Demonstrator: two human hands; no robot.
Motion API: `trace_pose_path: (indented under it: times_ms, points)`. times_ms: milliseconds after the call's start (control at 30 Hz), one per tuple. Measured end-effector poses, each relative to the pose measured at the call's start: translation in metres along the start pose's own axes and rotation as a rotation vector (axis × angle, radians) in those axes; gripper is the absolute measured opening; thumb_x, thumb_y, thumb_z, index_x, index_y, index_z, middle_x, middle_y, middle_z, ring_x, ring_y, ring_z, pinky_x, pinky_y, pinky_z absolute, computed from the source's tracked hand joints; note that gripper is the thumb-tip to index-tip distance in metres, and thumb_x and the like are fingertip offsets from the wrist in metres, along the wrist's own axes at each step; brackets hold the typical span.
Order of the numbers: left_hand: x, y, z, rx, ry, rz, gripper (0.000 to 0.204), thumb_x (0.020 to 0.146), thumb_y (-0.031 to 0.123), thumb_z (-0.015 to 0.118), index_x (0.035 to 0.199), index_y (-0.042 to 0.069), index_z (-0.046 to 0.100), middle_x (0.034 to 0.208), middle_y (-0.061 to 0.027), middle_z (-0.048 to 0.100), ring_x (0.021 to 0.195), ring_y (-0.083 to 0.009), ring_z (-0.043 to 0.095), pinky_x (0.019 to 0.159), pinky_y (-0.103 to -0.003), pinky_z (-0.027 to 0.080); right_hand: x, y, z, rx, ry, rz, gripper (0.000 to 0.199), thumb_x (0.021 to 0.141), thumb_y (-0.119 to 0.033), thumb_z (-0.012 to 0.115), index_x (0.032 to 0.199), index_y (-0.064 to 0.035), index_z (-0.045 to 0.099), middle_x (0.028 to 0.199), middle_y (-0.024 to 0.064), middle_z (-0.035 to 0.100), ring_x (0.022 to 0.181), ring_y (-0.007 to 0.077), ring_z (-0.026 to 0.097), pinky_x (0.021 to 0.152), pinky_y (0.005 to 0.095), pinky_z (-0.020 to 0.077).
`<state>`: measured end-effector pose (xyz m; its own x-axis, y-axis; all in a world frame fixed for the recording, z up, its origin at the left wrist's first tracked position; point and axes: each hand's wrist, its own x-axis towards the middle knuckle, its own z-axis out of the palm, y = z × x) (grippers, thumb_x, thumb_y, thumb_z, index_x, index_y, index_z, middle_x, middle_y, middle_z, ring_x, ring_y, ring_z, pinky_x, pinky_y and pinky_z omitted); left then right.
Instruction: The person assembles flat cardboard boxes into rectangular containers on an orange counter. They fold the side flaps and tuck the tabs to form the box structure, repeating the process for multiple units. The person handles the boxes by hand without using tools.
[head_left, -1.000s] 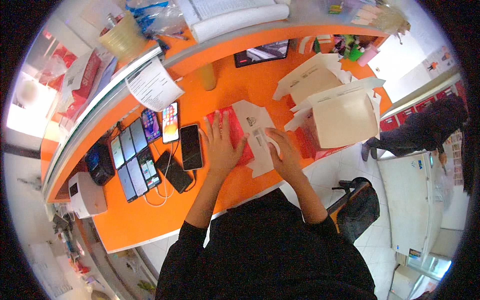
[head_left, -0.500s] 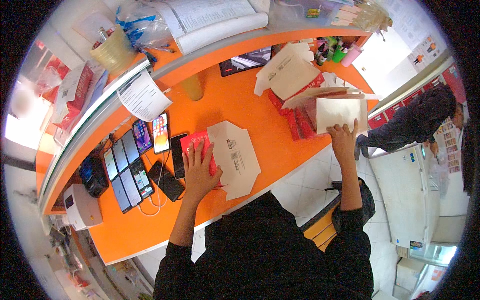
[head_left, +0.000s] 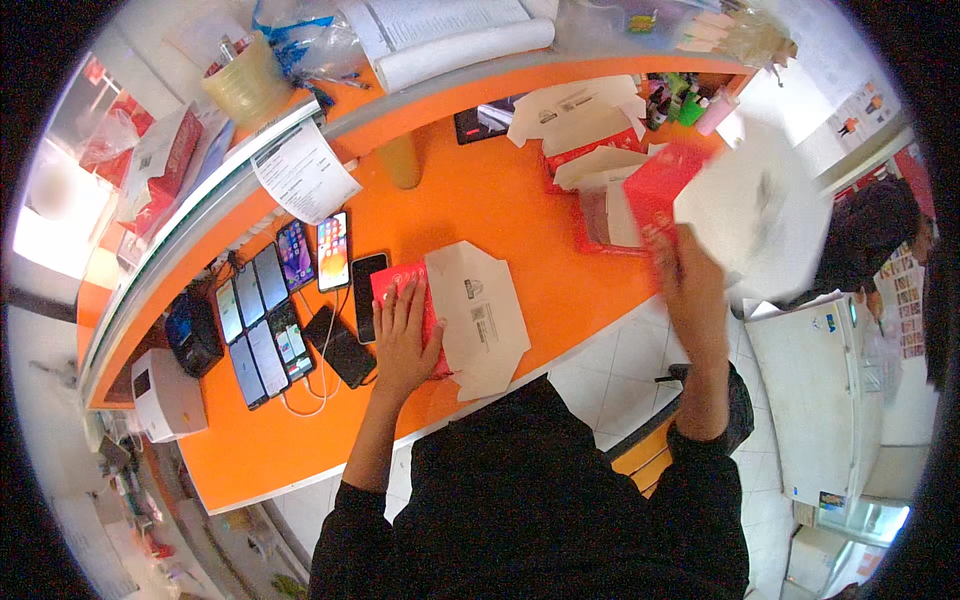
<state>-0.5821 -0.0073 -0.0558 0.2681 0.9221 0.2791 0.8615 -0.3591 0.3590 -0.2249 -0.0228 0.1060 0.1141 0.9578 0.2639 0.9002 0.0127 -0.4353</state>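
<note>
Right hand (head_left: 690, 285) pinches a light, floppy flattened carton (head_left: 735, 205) at upper right; left hand (head_left: 405, 340) lies splayed on another carton (head_left: 470, 315)

A single head-worn fisheye view is looking steeply down from above the person, facing the orange counter (head_left: 520, 215) just ahead.

The right hand (head_left: 690, 285) has lifted a red-and-white flat carton (head_left: 720, 205) off the pile (head_left: 600, 160).

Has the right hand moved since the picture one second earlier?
Yes. The right hand left the flat box under the left hand and went right to the red-and-white carton pile, lifting one.
</note>
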Motion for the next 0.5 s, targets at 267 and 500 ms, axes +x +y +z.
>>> trace_pose_path:
  times_ms: [267, 500]
  points:
    - [-0.001, -0.007, 0.008, 0.010, -0.006, -0.015, 0.056, 0.098, 0.029, 0.041, 0.147, 0.003, 0.032, 0.151, -0.0144, 0.034, 0.142, -0.0345, 0.025, 0.116, -0.054, 0.012, -0.001, -0.059, 0.252, 0.858, -0.258, 0.045, 0.032, 0.101, -0.027, 0.049, 0.122, -0.0024, 0.053, 0.103, 0.0081, 0.064, 0.088, 0.0176, 0.064, 0.077, 0.0337, 0.0533]
    - [0.002, -0.005, -0.002, 0.004, 0.025, -0.031, 0.054, 0.096, 0.028, 0.043, 0.144, 0.004, 0.037, 0.145, -0.0149, 0.041, 0.138, -0.0332, 0.032, 0.114, -0.052, 0.020, 0.007, -0.036, 0.256, 1.274, -1.059, 0.303, 0.041, 0.098, -0.031, 0.054, 0.130, -0.0075, 0.047, 0.106, 0.0155, 0.064, 0.087, 0.0234, 0.067, 0.069, 0.0372, 0.0584]
